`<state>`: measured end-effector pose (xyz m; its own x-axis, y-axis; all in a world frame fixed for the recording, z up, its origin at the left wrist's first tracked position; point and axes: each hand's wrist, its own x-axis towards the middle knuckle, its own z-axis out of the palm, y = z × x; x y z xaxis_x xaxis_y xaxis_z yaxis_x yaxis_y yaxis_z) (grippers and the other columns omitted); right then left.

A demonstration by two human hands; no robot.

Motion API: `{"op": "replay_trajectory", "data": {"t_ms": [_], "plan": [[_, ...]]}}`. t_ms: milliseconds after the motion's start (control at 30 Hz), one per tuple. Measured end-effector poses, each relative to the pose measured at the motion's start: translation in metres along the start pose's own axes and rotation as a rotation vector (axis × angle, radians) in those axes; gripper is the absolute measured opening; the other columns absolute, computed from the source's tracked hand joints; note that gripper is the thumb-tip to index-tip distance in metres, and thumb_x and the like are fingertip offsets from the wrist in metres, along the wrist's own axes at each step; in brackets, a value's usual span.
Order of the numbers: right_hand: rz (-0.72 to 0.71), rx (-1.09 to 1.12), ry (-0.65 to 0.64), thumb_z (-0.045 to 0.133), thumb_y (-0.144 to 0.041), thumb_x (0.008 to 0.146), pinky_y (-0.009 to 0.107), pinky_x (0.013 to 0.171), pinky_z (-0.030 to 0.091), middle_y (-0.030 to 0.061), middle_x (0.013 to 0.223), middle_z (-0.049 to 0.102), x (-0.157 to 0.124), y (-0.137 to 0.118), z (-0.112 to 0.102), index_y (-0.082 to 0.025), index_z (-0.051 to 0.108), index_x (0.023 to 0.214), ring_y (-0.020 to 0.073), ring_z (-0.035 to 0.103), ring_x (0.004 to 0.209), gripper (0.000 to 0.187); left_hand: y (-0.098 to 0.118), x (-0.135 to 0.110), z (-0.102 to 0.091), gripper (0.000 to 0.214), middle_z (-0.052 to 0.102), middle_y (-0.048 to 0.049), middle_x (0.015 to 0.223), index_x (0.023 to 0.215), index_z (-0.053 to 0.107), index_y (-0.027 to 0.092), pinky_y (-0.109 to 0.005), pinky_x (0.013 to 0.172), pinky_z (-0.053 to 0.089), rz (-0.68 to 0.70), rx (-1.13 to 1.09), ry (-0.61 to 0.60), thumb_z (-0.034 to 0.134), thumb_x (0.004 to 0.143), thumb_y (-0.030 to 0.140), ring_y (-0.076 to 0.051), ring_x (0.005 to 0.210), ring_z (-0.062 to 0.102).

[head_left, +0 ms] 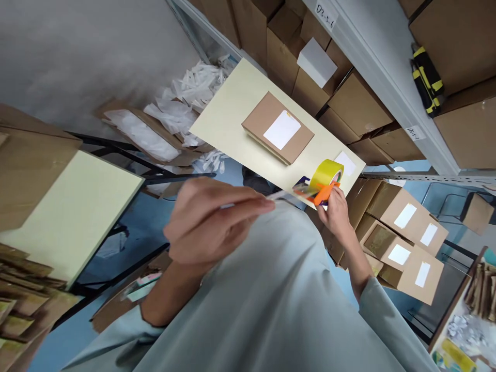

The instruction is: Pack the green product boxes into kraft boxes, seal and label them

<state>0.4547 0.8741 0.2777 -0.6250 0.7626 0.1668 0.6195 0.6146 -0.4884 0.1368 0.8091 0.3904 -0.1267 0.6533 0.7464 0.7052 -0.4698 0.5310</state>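
My right hand (336, 208) is closed around the orange handle of a tape dispenser (320, 186) with a yellow roll, resting at the near edge of a pale yellow table (232, 111). My left hand (207, 219) is raised close to the camera, fingers pinched on a thin white strip (277, 195) that points toward the dispenser. A flat cardboard box (277, 127) with a white label lies on the table, apart from both hands. A small white label (346, 163) lies beside the dispenser.
Shelves of cardboard boxes (360, 106) stand behind the table. Labelled boxes (403, 243) are stacked on the floor at right. A second pale table (73, 212) is at left, with flattened cardboard (19, 294) beside it. Crumpled white plastic (182, 103) fills boxes on the floor.
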Motion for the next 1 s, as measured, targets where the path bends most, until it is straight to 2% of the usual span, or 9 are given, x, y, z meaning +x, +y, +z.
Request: {"op": "replay_trajectory", "data": {"t_ms": [100, 167, 267, 367, 467, 567, 733, 867, 1000], "plan": [[0.098, -0.079, -0.095, 0.061, -0.044, 0.112, 0.059, 0.104, 0.059, 0.0145, 0.108, 0.076, -0.008, 0.022, 0.011, -0.023, 0.063, 0.117, 0.0358, 0.071, 0.108, 0.022, -0.038, -0.032, 0.026, 0.013, 0.082, 0.0049, 0.091, 0.104, 0.083, 0.034, -0.038, 0.068, 0.056, -0.122, -0.033, 0.030, 0.079, 0.103, 0.022, -0.016, 0.070, 0.070], [0.132, -0.145, -0.166, 0.059, -0.047, 0.113, 0.060, 0.106, 0.058, 0.0165, 0.106, 0.075, -0.014, 0.039, 0.027, -0.021, 0.063, 0.115, 0.0364, 0.071, 0.106, 0.026, -0.071, -0.069, 0.054, 0.008, 0.081, 0.0016, 0.090, 0.096, 0.082, 0.031, -0.037, 0.075, 0.058, -0.408, -0.102, 0.022, 0.079, 0.104, 0.029, -0.018, 0.080, 0.073], [0.202, -0.268, -0.290, 0.058, -0.043, 0.113, 0.059, 0.111, 0.056, 0.0208, 0.107, 0.076, -0.023, 0.061, 0.061, -0.017, 0.063, 0.115, 0.0363, 0.071, 0.106, 0.026, -0.118, -0.136, 0.101, 0.018, 0.081, -0.0035, 0.094, 0.094, 0.083, 0.026, -0.036, 0.077, 0.059, -0.789, -0.236, 0.003, 0.080, 0.100, 0.043, -0.020, 0.089, 0.073], [0.304, -0.400, -0.427, 0.057, -0.037, 0.114, 0.055, 0.112, 0.054, 0.0252, 0.110, 0.077, -0.030, 0.075, 0.098, -0.011, 0.065, 0.117, 0.0361, 0.071, 0.108, 0.027, -0.151, -0.191, 0.141, 0.023, 0.083, -0.0069, 0.101, 0.094, 0.083, 0.024, -0.032, 0.076, 0.059, -1.036, -0.371, -0.030, 0.083, 0.091, 0.046, -0.022, 0.096, 0.075], [0.377, -0.487, -0.501, 0.052, -0.034, 0.115, 0.054, 0.113, 0.053, 0.0269, 0.109, 0.077, -0.033, 0.084, 0.128, -0.008, 0.066, 0.119, 0.0353, 0.071, 0.109, 0.030, -0.171, -0.221, 0.173, 0.025, 0.084, -0.0084, 0.103, 0.094, 0.083, 0.021, -0.029, 0.074, 0.058, -1.186, -0.420, 0.005, 0.084, 0.088, 0.045, -0.021, 0.095, 0.076], [0.393, -0.515, -0.475, 0.049, -0.035, 0.117, 0.054, 0.113, 0.053, 0.0268, 0.109, 0.077, -0.033, 0.093, 0.151, -0.009, 0.066, 0.118, 0.0354, 0.071, 0.109, 0.031, -0.189, -0.233, 0.199, 0.025, 0.085, -0.0082, 0.102, 0.094, 0.082, 0.020, -0.026, 0.073, 0.058, -1.249, -0.416, 0.094, 0.085, 0.088, 0.044, -0.020, 0.094, 0.077], [0.399, -0.519, -0.386, 0.047, -0.034, 0.117, 0.056, 0.113, 0.052, 0.0264, 0.107, 0.078, -0.028, 0.107, 0.174, -0.009, 0.068, 0.118, 0.0363, 0.071, 0.107, 0.033, -0.213, -0.234, 0.235, 0.025, 0.084, -0.0071, 0.103, 0.094, 0.080, 0.021, -0.027, 0.075, 0.060, -1.216, -0.410, 0.201, 0.087, 0.091, 0.045, -0.020, 0.094, 0.077], [0.439, -0.536, -0.352, 0.045, -0.033, 0.117, 0.054, 0.116, 0.051, 0.0272, 0.111, 0.078, -0.025, 0.113, 0.182, -0.006, 0.066, 0.126, 0.0355, 0.072, 0.110, 0.036, -0.219, -0.230, 0.250, 0.021, 0.084, -0.0073, 0.104, 0.095, 0.081, 0.021, -0.028, 0.077, 0.062, -1.200, -0.432, 0.238, 0.086, 0.091, 0.040, -0.021, 0.097, 0.078], [0.463, -0.517, -0.345, 0.045, -0.033, 0.117, 0.054, 0.119, 0.049, 0.0294, 0.117, 0.077, -0.027, 0.113, 0.185, -0.005, 0.066, 0.127, 0.0357, 0.071, 0.115, 0.037, -0.215, -0.227, 0.262, 0.020, 0.083, -0.0070, 0.103, 0.095, 0.082, 0.021, -0.031, 0.084, 0.065, -1.256, -0.437, 0.317, 0.088, 0.088, 0.039, -0.021, 0.096, 0.078]]}}
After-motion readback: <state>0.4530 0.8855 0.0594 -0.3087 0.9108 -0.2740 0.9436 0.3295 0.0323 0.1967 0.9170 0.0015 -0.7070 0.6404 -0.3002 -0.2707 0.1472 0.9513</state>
